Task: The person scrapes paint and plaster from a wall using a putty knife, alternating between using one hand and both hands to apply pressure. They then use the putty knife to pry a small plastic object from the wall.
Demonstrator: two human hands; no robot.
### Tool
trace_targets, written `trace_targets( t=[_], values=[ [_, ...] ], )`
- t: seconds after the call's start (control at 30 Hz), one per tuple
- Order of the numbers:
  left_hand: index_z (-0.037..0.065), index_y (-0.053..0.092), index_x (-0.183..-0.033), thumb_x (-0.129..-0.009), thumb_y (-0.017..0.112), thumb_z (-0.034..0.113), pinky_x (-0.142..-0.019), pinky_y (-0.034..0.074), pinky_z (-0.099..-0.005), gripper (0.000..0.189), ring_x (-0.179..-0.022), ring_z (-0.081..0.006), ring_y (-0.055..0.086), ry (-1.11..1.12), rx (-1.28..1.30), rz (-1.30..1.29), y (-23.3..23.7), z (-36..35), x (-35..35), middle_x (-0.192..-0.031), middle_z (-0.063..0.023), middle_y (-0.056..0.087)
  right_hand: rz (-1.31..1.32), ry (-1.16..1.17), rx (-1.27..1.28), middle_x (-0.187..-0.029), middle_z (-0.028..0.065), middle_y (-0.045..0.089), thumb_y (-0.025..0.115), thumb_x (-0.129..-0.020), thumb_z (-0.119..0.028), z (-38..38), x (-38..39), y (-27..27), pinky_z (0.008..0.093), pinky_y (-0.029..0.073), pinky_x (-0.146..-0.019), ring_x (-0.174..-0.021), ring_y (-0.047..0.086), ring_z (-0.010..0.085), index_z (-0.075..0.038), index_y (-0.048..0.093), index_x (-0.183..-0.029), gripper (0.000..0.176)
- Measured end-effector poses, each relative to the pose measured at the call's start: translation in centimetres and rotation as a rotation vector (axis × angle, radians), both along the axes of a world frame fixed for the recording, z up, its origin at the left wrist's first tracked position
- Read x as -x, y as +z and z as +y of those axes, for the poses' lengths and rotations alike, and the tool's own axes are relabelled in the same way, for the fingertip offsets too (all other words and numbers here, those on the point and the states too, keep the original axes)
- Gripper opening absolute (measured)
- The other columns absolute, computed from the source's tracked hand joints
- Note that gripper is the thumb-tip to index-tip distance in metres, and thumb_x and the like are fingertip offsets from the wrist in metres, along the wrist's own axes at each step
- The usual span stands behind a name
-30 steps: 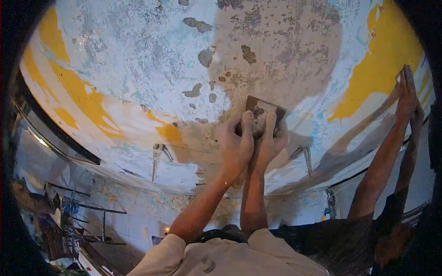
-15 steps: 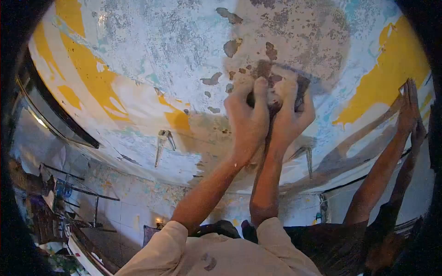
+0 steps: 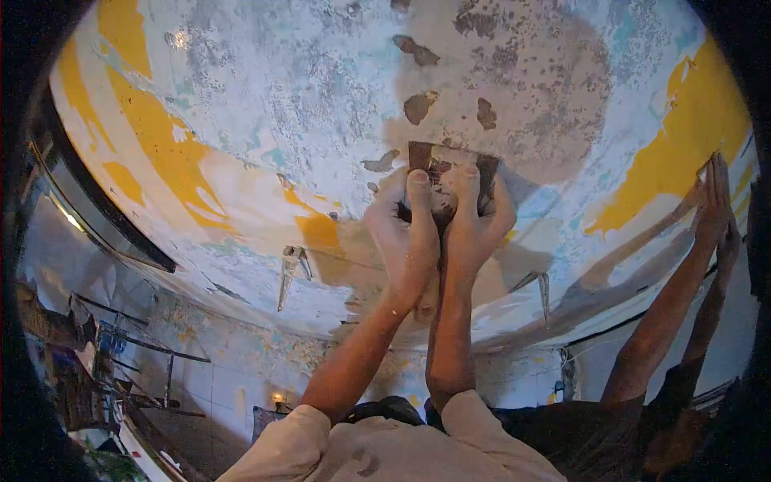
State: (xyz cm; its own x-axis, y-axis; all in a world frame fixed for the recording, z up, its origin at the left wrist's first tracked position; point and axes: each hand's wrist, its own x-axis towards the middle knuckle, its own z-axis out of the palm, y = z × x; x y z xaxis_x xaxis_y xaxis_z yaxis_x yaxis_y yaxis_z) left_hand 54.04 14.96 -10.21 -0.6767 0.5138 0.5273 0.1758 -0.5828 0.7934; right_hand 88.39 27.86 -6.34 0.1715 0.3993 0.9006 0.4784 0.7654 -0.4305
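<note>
A dark, flat, roughly rectangular piece (image 3: 487, 175) lies against the patchy painted wall (image 3: 321, 104), held between both hands. My left hand (image 3: 408, 225) grips its left side, thumb extended up over its face and the other fingers curled and partly hidden. On its right side my right hand (image 3: 479, 210) closes in the same way, thumb up on the face. The two wrists are close together. Brown bare spots and peeling white, blue and yellow paint surround the piece. What material it is made of I cannot tell.
At right, a co-worker's hands (image 3: 715, 197) press near the wall. Two metal brackets, one at left (image 3: 289, 273) and one at right (image 3: 543, 293), jut from the wall's lower part. A dark-framed opening (image 3: 104, 205) is at the left, with a metal frame (image 3: 169, 377) at lower left.
Both my hands and the dark piece have moved down and slightly left along the wall, still together. The view has shifted a little. The co-worker's hands remain at the right.
</note>
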Motion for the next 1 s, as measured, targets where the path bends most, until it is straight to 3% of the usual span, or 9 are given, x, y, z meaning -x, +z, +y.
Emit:
trace_targets(
  t=[0.13, 0.33, 0.43, 0.53, 0.63, 0.73, 1.0],
  values=[
    [-0.001, 0.066, -0.082, -0.104, 0.055, 0.033, -0.06, 0.044, -0.0275, 0.042, -0.067, -0.0076, 0.052, -0.091, 0.042, -0.043, -0.6, -0.5, -0.1, -0.07, -0.0021, 0.063, -0.004, -0.017, 0.012, -0.102, 0.0165, 0.072, 0.062, -0.095, -0.023, -0.8, -0.2, -1.2, 0.0372, 0.051, -0.085, -0.092, 0.067, 0.0235, 0.006, 0.067, -0.113, 0.035],
    [-0.004, 0.064, -0.079, -0.103, 0.056, 0.027, -0.061, 0.045, -0.031, 0.041, -0.066, -0.0095, 0.053, -0.078, 0.05, 0.029, 0.1, -0.9, 0.7, -0.067, -0.0067, 0.064, -0.006, -0.037, 0.027, -0.102, 0.0163, 0.072, 0.061, -0.095, -0.023, -1.7, 1.2, -1.7, 0.0371, 0.052, -0.085, -0.092, 0.067, 0.0233, 0.006, 0.067, -0.113, 0.034],
    [-0.006, 0.064, -0.081, -0.102, 0.058, 0.025, -0.061, 0.046, -0.0326, 0.038, -0.066, -0.011, 0.053, 0.054, 0.182, 0.115, 1.4, -1.1, 0.9, -0.066, -0.0092, 0.063, -0.008, -0.026, 0.03, -0.102, 0.0162, 0.072, 0.061, -0.096, -0.023, 0.9, -1.1, -0.4, 0.0371, 0.052, -0.085, -0.092, 0.067, 0.0232, 0.006, 0.067, -0.112, 0.034],
    [-0.007, 0.064, -0.084, -0.101, 0.058, 0.023, -0.061, 0.046, -0.0338, 0.035, -0.065, -0.0132, 0.053, -0.078, 0.056, 0.025, 1.5, -0.6, 1.1, -0.067, -0.0126, 0.063, -0.021, -0.025, 0.028, -0.102, 0.0161, 0.072, 0.061, -0.096, -0.023, 1.4, -1.5, 0.6, 0.037, 0.052, -0.084, -0.092, 0.068, 0.0231, 0.006, 0.068, -0.112, 0.034],
    [-0.007, 0.065, -0.086, -0.101, 0.058, 0.022, -0.063, 0.046, -0.0358, 0.034, -0.066, -0.015, 0.054, 0.001, 0.087, 0.1, -0.7, 0.1, 0.8, -0.07, -0.0159, 0.063, -0.014, -0.027, -0.01, -0.102, 0.016, 0.072, 0.061, -0.096, -0.023, 0.4, -2.6, 0.4, 0.037, 0.052, -0.084, -0.091, 0.068, 0.023, 0.006, 0.068, -0.112, 0.034],
    [-0.007, 0.066, -0.087, -0.1, 0.058, 0.023, -0.065, 0.047, -0.038, 0.034, -0.068, -0.0179, 0.056, -0.094, 0.089, -0.002, 0.2, -0.2, 0.5, -0.072, -0.0189, 0.064, -0.016, -0.033, -0.013, -0.101, 0.0159, 0.073, 0.061, -0.096, -0.023, 1.1, -4.1, 1.3, 0.037, 0.052, -0.084, -0.091, 0.068, 0.0229, 0.006, 0.068, -0.112, 0.034],
    [-0.006, 0.068, -0.087, -0.099, 0.059, 0.022, -0.067, 0.046, -0.0407, 0.031, -0.067, -0.0262, 0.058, -0.074, 0.18, 0.148, 0.6, -0.5, 1.0, -0.073, -0.0202, 0.064, -0.01, -0.065, -0.02, -0.101, 0.0156, 0.073, 0.061, -0.096, -0.023, 1.0, -4.6, 1.8, 0.0369, 0.052, -0.084, -0.091, 0.068, 0.0226, 0.006, 0.069, -0.111, 0.034]
  ],
)
